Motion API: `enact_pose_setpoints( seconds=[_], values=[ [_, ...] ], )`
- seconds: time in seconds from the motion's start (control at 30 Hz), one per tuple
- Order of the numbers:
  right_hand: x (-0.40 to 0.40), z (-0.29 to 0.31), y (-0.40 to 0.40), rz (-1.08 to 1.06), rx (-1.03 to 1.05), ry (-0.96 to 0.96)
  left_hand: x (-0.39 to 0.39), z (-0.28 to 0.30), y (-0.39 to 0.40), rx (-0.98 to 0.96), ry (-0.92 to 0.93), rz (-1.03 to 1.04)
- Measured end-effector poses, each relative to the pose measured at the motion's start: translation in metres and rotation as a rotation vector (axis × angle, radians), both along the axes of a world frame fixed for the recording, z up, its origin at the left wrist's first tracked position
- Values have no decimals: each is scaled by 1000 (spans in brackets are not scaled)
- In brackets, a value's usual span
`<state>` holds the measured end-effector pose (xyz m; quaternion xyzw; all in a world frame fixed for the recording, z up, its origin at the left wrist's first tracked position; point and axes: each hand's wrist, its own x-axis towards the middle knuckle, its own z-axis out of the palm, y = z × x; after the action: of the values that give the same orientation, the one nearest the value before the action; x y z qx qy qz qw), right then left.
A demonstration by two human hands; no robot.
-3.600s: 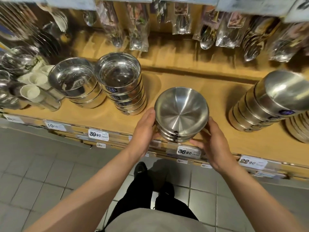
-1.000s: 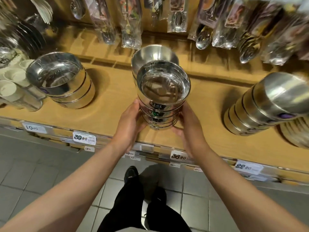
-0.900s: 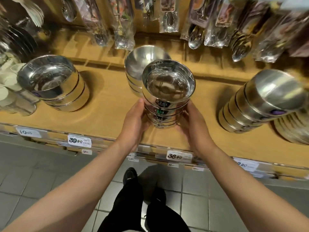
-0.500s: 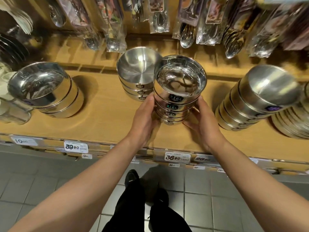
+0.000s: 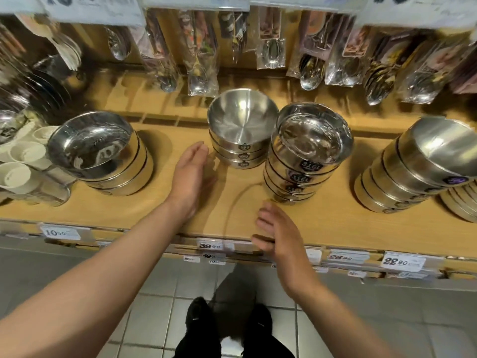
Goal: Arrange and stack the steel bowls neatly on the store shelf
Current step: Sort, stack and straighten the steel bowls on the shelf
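Now both bare, slack-fingered: left hand (image 5: pixel 191 177), right hand (image 5: pixel 277 232), off the nested steel bowls (image 5: pixel 307 153) on the shelf (image 5: pixel 232 215).

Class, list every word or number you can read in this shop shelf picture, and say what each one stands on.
"316L": round dark sticker on the top bowl of the tall steel bowl stack.
"10.90": leftmost price tag.
"39.90": centre price tag.
"26.90": price tag right of centre.
"22.90": rightmost price tag.
Overhead signs, hanging packets and the smaller tags below: too blurred.
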<state>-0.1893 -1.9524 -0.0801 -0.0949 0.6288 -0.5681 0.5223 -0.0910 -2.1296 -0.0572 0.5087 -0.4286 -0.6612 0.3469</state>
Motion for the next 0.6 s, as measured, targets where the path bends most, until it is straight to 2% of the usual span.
enact_pose_setpoints(
  seconds=[0.13,0.3,0.47,0.6],
  values=[
    [20,1,-61,-61,-110,119,-7,-10,-41,-56,-38,-77],
    [27,-13,-103,-121,-67,505,-17,-28,-71,-154,87,-297],
    [27,-23,-122,-181,-23,595,-30,-35,-78,-177,155,-359],
    [34,-20,-125,-249,-99,463,-25,-33,-81,-193,94,-365]
  ],
)
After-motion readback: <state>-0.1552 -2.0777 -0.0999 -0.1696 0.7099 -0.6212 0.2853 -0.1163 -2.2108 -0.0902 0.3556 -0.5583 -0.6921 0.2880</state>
